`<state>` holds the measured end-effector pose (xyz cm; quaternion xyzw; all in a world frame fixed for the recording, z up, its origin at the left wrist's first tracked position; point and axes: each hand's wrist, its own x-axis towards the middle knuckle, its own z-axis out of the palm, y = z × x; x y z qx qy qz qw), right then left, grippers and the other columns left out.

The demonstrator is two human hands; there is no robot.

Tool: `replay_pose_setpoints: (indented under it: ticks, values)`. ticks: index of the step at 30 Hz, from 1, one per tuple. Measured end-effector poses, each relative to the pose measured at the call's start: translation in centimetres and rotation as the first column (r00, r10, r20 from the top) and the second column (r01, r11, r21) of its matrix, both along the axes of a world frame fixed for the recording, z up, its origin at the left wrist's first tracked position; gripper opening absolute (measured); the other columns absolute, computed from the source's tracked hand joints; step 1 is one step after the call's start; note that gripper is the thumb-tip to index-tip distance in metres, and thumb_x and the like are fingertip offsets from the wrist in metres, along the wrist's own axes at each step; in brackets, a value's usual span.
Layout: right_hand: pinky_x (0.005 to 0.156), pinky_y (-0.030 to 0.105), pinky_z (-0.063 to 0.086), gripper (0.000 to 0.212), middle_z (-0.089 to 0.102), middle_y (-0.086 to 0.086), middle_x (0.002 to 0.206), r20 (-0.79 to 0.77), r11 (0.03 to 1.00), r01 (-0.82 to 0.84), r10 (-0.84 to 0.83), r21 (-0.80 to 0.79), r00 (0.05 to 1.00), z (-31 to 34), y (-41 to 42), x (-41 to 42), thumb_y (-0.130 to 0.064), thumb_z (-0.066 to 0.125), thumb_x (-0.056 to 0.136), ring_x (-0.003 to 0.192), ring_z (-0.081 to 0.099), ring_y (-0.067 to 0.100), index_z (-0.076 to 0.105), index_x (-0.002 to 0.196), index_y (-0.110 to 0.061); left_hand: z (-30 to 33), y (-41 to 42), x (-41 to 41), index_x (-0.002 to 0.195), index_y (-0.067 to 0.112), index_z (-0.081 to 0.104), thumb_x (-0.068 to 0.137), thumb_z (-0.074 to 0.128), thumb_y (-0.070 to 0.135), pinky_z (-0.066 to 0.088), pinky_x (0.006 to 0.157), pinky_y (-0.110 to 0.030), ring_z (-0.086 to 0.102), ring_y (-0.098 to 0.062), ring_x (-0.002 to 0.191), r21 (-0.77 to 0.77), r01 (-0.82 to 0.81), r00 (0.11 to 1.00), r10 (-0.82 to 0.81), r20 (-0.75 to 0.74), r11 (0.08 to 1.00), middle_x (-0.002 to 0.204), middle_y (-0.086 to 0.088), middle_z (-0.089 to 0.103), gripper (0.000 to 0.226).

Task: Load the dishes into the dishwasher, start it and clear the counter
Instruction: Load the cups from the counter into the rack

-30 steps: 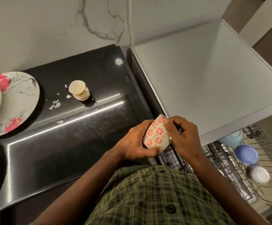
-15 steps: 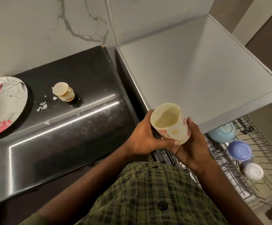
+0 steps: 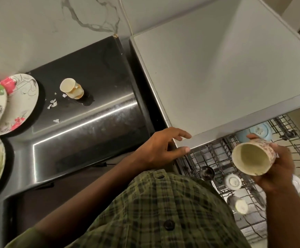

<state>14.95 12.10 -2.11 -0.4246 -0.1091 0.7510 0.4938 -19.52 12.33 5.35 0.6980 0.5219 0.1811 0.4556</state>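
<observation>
Head view, left to right. Far left edge: floral round plates (image 3: pixel 18 102) stacked on the dark counter (image 3: pixel 92 108); a small cream cup (image 3: pixel 71 88) lies tipped beside paper scraps. Centre: our left hand (image 3: pixel 160 149) is released, fingers spread, touching nothing we can confirm. Right: our right hand (image 3: pixel 278 167) grasps the cream floral-printed cup (image 3: pixel 251 158) around its wall, above the wire dishwasher rack (image 3: pixel 217 158). We judge it light, rigid and chippable; hold the body, not the rim.

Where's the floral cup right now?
In the head view, the floral cup is at the right, gripped by the right hand above the dishwasher rack, just below the light blue bowl.
</observation>
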Motion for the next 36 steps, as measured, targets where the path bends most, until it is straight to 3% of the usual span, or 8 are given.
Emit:
replay_pose_setpoints:
  ticks: [2, 4, 6, 8, 13, 15, 23, 36]
  values:
    - [0.064, 0.030, 0.062, 0.050, 0.071, 0.011, 0.102, 0.192, 0.997, -0.004, 0.019, -0.080, 0.981, -1.2, -0.3, 2.8, -0.030, 0.044, 0.093, 0.084, 0.072, 0.022, 0.062, 0.126, 0.002, -0.2, -0.5, 0.1, 0.132, 0.025, 0.065, 0.099, 0.070, 0.038, 0.059, 0.096, -0.038, 0.064, -0.011, 0.120, 0.003, -0.015, 1.000, 0.015, 0.010, 1.000, 0.133, 0.008, 0.065, 0.036]
    - [0.067, 0.034, 0.061, 0.036, 0.071, 0.014, 0.108, 0.431, 0.991, -0.045, 0.095, -0.125, 0.897, -2.7, -0.3, 4.3, -0.026, 0.042, 0.102, 0.088, 0.073, 0.024, 0.075, 0.113, -0.015, -0.2, -0.7, 0.2, 0.129, 0.024, 0.067, 0.099, 0.071, 0.034, 0.058, 0.097, -0.037, 0.064, -0.010, 0.120, 0.006, -0.035, 0.999, 0.035, 0.013, 0.999, 0.130, 0.010, 0.066, 0.032]
    - [0.066, 0.040, 0.057, 0.025, 0.071, 0.016, 0.105, 0.668, 0.971, -0.162, 0.237, -0.173, 0.705, -4.5, 0.1, 4.4, -0.025, 0.047, 0.105, 0.090, 0.072, 0.035, 0.072, 0.102, -0.027, -0.3, -1.0, 0.4, 0.128, 0.026, 0.067, 0.099, 0.070, 0.034, 0.059, 0.096, -0.036, 0.065, -0.011, 0.118, -0.007, -0.049, 0.999, 0.049, 0.007, 0.999, 0.129, 0.010, 0.066, 0.030]
    - [0.075, 0.049, 0.056, 0.015, 0.070, 0.019, 0.105, 0.796, 0.928, -0.300, 0.349, -0.221, 0.494, -7.0, 0.8, 3.9, -0.035, 0.062, 0.097, 0.097, 0.069, 0.046, 0.064, 0.106, -0.022, -0.4, -1.2, 0.7, 0.127, 0.029, 0.067, 0.099, 0.070, 0.035, 0.060, 0.095, -0.036, 0.066, -0.012, 0.115, -0.026, -0.059, 0.998, 0.059, 0.005, 0.998, 0.127, 0.011, 0.066, 0.029]
    - [0.094, 0.049, 0.050, 0.074, 0.060, 0.024, 0.124, 0.903, 0.755, -0.506, 0.407, -0.418, -0.139, -12.6, 2.3, 0.0, -0.058, 0.075, 0.080, 0.110, 0.060, 0.042, 0.051, 0.135, -0.014, -0.1, -1.9, 0.9, 0.126, 0.026, 0.067, 0.100, 0.069, 0.031, 0.059, 0.096, -0.035, 0.066, -0.011, 0.115, -0.033, -0.072, 0.997, 0.071, -0.005, 0.997, 0.125, 0.010, 0.067, 0.028]
    - [0.098, 0.055, 0.050, 0.083, 0.050, 0.024, 0.139, 0.884, 0.714, -0.520, 0.378, -0.468, -0.275, -14.5, 2.1, -1.6, -0.061, 0.073, 0.081, 0.120, 0.053, 0.049, 0.040, 0.145, -0.021, 0.0, -2.2, 0.8, 0.127, 0.025, 0.067, 0.100, 0.069, 0.029, 0.059, 0.096, -0.035, 0.067, -0.012, 0.114, -0.036, -0.084, 0.996, 0.084, -0.010, 0.996, 0.122, 0.008, 0.067, 0.027]
    - [0.105, 0.056, 0.047, 0.079, 0.025, 0.012, 0.165, 0.773, 0.587, -0.505, 0.437, -0.633, -0.460, -16.5, 2.1, -4.3, -0.049, 0.071, 0.092, 0.146, 0.030, 0.048, 0.029, 0.158, -0.034, 0.0, -3.9, -0.3, 0.128, 0.026, 0.066, 0.100, 0.069, 0.026, 0.058, 0.098, -0.035, 0.064, -0.006, 0.118, -0.060, -0.126, 0.991, 0.122, -0.057, 0.990, 0.125, 0.013, 0.067, 0.028]
    - [0.120, 0.059, 0.030, 0.086, 0.003, 0.011, 0.173, 0.749, 0.564, -0.495, 0.539, -0.661, -0.387, -18.4, 3.1, -4.1, -0.034, 0.069, 0.098, 0.153, 0.016, 0.050, 0.013, 0.164, -0.040, -0.3, -6.0, -2.5, 0.129, 0.029, 0.065, 0.101, 0.067, 0.028, 0.059, 0.095, -0.036, 0.063, -0.007, 0.119, -0.073, -0.215, 0.976, 0.211, -0.054, 0.974, 0.127, 0.013, 0.066, 0.028]
